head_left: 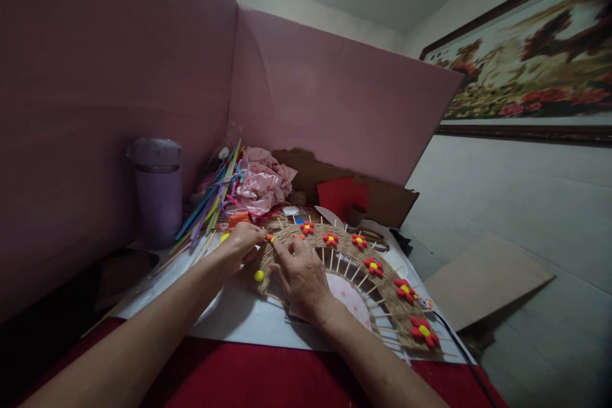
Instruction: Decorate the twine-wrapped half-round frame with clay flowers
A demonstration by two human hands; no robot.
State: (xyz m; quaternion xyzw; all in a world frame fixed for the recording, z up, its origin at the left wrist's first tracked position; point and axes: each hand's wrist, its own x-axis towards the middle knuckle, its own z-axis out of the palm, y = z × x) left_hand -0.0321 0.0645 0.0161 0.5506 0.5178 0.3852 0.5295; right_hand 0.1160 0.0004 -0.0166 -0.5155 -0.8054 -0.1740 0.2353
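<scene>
In the head view, a half-ring wound with brown twine [344, 236] over thin wooden sticks lies before me. Red flowers with yellow centres, such as the large red flower [424, 331], sit along it. At its left part, my left hand [243, 243] pinches a small red flower [270, 238] with a yellow centre. My right hand [303, 277] rests over the twine, its fingers apart and the index fingertip against that flower. Just below sits a yellow ball [259, 276]. Spotted pink fabric [349, 299] lies inside the half-ring, partly behind my right hand.
A purple tumbler [160, 204] stands at left beside colourful pipe cleaners [210, 197]. Crumpled pink fabric [264, 182] and red sheet material [342, 197] lie behind. Scissors [375, 239] sit beyond the half-ring. A black cable [461, 347] runs along the right edge. Pink panels [329, 89] enclose the back.
</scene>
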